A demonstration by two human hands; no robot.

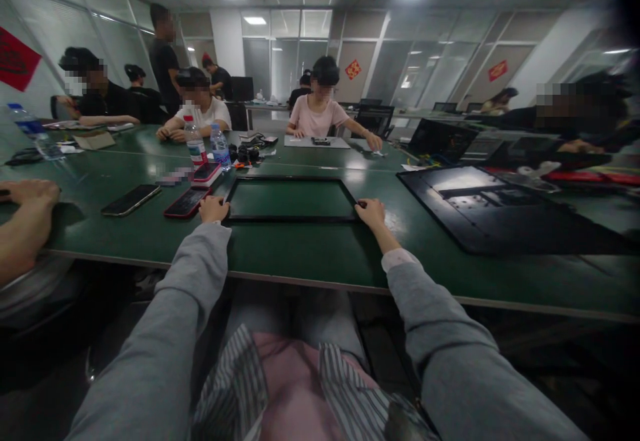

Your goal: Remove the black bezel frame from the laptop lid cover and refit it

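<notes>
A thin black rectangular frame (295, 219), like a monitor bezel, lies on or just above the green table (300, 254); I cannot tell which. Green tabletop shows through its opening. My left hand (214, 209) is closed around its near left corner. At the near right corner, my right hand (371, 213) grips the same frame, fingers curled on its side. Just left of my left hand rests a phone with a red edge (187, 202). To the right of my right hand is a large black panel (500, 214), perhaps a monitor's back cover.
Another dark phone (131, 199) lies further left, near a co-worker's arm (30, 221). Two bottles (220, 147) stand behind the phones, beside a pile of cables and small parts (253, 151). A co-worker in pink (320, 111) sits across, at a grey board (300, 142).
</notes>
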